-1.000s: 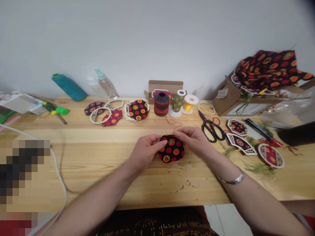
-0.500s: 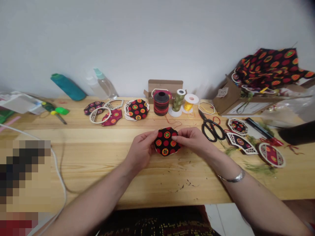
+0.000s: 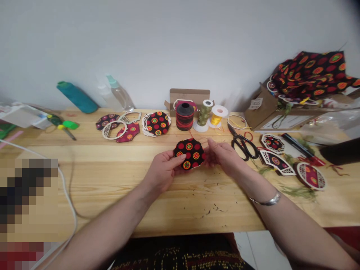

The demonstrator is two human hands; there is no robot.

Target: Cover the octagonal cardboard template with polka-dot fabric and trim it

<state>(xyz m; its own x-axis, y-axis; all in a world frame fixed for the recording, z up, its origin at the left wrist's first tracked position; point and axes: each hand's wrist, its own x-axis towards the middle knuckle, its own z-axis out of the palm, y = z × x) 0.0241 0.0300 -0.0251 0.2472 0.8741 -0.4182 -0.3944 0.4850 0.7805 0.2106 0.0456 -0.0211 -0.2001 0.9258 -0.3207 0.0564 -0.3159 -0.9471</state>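
Observation:
A fabric-covered octagonal piece [image 3: 191,148], black with red dots and orange-green flower rounds, is held above the table in the middle of the view. My left hand [image 3: 162,169] grips its left side, thumb on the printed face and fingers underneath. At its right edge is my right hand [image 3: 226,160], thumb lifted away from the fabric and apart from the fingers. Those fingertips are close to the edge, and partly blurred; whether they touch it I cannot tell. Just beyond the piece stands a spool of red and black thread [image 3: 185,119], with loose thread trailing in front.
Behind lie a stack of similar octagons [image 3: 158,123], wooden frames [image 3: 114,130], a green spool [image 3: 204,114] and a yellow spool [image 3: 218,118]. To the right are black scissors [image 3: 244,146], finished ornaments [image 3: 311,176] and a carton [image 3: 267,108] with fabric. Dark scraps [image 3: 209,212] dot the table.
The octagonal piece has turned and moved slightly up. My left thumb has come onto its face, while my right thumb has let go of the right edge and lifted.

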